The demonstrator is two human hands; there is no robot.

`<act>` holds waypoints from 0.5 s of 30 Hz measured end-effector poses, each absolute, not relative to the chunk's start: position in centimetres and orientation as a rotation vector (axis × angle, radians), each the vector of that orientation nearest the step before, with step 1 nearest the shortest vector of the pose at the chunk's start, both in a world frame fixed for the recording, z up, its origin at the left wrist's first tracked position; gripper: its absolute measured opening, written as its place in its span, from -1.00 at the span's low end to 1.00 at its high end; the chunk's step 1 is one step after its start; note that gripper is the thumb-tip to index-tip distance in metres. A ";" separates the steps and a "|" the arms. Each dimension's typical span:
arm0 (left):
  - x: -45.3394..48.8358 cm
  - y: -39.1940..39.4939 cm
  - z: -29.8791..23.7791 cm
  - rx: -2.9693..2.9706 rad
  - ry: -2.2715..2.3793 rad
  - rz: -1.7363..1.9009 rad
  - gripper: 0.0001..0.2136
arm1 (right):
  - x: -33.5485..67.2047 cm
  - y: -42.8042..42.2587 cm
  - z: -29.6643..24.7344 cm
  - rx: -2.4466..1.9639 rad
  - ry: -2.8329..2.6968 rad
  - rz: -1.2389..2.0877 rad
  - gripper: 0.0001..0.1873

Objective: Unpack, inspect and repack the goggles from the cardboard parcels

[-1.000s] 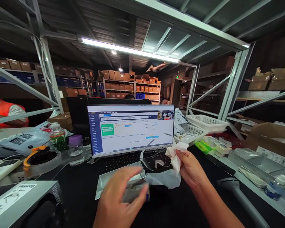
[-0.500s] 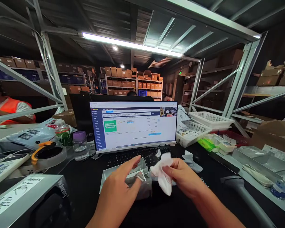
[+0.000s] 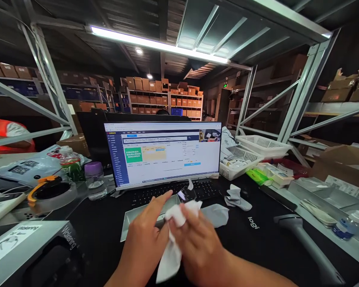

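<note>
Closest to the camera, in front of the monitor (image 3: 163,153), both hands meet over a white cloth (image 3: 172,243). The left hand (image 3: 145,237) pinches its bunched top; the right hand (image 3: 199,241) curls over it, fingers clenched on the fabric. They look mid-rub. Motion blur hides whether anything is wrapped inside, so a firm two-handed hold matters most. Just beyond the hands, still in front of the monitor, lie a shallow grey tray (image 3: 131,220), a grey pouch (image 3: 217,213) and a black keyboard (image 3: 167,192). These crowd the space around the hands. Right of the monitor, a handheld scanner (image 3: 300,235) and white baskets (image 3: 259,145). Left of it, a purple-lidded jar (image 3: 95,179).
</note>
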State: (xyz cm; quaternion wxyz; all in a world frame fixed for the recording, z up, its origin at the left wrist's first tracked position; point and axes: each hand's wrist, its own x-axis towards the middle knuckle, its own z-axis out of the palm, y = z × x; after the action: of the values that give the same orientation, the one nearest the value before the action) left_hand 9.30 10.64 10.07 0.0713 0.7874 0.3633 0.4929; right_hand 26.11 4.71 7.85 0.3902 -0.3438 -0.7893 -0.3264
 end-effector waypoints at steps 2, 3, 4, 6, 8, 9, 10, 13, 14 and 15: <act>9.3 10.7 10.1 2.379 1.030 1.507 -0.57 | 26.1 4.5 7.9 -0.863 -2.003 -0.919 -0.50; 9.3 10.7 10.2 2.373 1.013 1.514 -0.59 | 26.4 4.5 8.2 -0.877 -1.978 -0.941 -0.49; 9.3 10.7 10.3 2.369 1.003 1.524 -0.63 | 26.9 4.6 8.6 -0.898 -1.940 -0.943 -0.49; 9.4 10.6 10.4 2.368 0.982 1.550 -0.67 | 28.2 5.1 9.5 -0.943 -1.855 -0.893 -0.50; 9.6 10.5 10.5 2.362 0.958 1.538 -0.67 | 29.2 5.6 10.2 -0.989 -1.795 -0.823 -0.49; 9.7 10.5 10.4 2.353 0.948 1.526 -0.67 | 29.5 5.7 10.3 -1.003 -1.774 -0.804 -0.48; 9.8 10.4 10.4 2.344 0.945 1.519 -0.67 | 29.5 5.8 10.3 -1.012 -1.762 -0.801 -0.47; 9.9 10.4 10.2 2.309 0.945 1.549 -0.68 | 28.4 5.3 9.5 -0.968 -1.772 -0.865 -0.50; 9.9 10.4 10.1 2.293 0.935 1.562 -0.67 | 27.9 5.0 9.1 -0.929 -1.801 -0.903 -0.53; 9.9 10.4 10.1 2.278 0.920 1.572 -0.66 | 27.3 4.8 8.7 -0.885 -1.826 -0.945 -0.55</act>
State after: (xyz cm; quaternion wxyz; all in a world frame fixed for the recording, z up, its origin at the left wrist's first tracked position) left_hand 9.94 10.38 10.15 0.1125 0.7761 0.3134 0.5355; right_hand 27.33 4.77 8.73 0.4364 -0.3557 -0.7340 -0.3798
